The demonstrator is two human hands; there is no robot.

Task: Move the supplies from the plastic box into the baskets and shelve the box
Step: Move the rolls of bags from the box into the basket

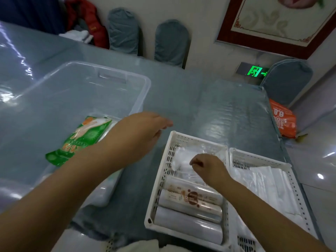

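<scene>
Person is standing at a table (190, 99) under blue-grey cloth with a glossy clear cover. Clear plastic box (127, 82) is sitting on the left part of the table; a green packet (78, 139) is lying inside it, near the right wall, with what may be more pale packs under and beside it, though blur makes that unclear. Left hand (138, 135) is hovering above the gap between box and baskets, fingers loosely spread, holding nothing. Right hand (209, 168) is reaching down into the left white basket (163, 179), fingers curled and pinching a clear bag of white items (180, 160) at the far end. Three rolls (190, 210) are lying side by side at the near end. Right white basket (294, 188) is touching the first, holding pale flat packs (263, 180).
</scene>
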